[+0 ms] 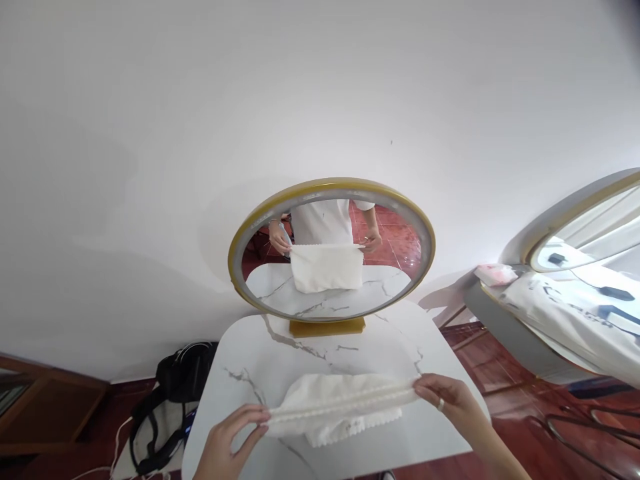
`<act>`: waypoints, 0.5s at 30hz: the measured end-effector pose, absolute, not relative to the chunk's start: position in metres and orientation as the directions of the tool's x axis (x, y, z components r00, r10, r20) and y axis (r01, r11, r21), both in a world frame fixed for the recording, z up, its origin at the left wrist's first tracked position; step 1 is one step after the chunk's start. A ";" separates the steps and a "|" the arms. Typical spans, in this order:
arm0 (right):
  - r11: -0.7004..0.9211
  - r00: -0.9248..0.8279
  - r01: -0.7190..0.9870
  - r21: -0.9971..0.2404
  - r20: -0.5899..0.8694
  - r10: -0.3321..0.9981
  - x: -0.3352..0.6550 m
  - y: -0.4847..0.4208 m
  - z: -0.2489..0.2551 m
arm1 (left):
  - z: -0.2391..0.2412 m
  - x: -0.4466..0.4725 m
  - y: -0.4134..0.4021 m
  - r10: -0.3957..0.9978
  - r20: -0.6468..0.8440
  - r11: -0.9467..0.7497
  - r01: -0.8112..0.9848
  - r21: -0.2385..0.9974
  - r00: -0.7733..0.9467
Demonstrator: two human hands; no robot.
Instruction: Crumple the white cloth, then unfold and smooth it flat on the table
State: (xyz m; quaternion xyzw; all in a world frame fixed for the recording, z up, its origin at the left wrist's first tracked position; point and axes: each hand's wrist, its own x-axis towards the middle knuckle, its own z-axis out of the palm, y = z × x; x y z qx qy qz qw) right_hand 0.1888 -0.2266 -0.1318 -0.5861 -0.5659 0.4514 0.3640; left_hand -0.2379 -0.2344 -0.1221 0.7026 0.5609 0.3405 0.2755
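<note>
A white cloth (pixel 345 403) with scalloped edges stretches between my two hands over the marble-patterned table (pixel 400 347). My left hand (pixel 234 433) pinches one upper corner between thumb and fingers. At the other end, my right hand (pixel 447 399), with a ring on one finger, pinches the opposite corner. The cloth's top edge is pulled fairly straight, and its lower part sags toward me, near or on the tabletop; contact is hard to tell. Behind it stands an oval mirror (pixel 333 190) with a gold frame, reflecting the cloth hanging from both hands.
The mirror's gold base (pixel 327 327) rests at the table's back, against a white wall (pixel 320 87). A black bag (pixel 185 373) lies on the left. On the right, a second table (pixel 525 327) carries a white printed bag (pixel 575 307), a tissue pack (pixel 495 274) and another mirror (pixel 545 240).
</note>
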 end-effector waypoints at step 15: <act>0.276 0.435 0.510 -0.815 0.521 0.734 0.311 -0.229 -0.016 | 0.011 -0.078 -0.198 0.801 0.566 -0.519 0.696 0.496 0.194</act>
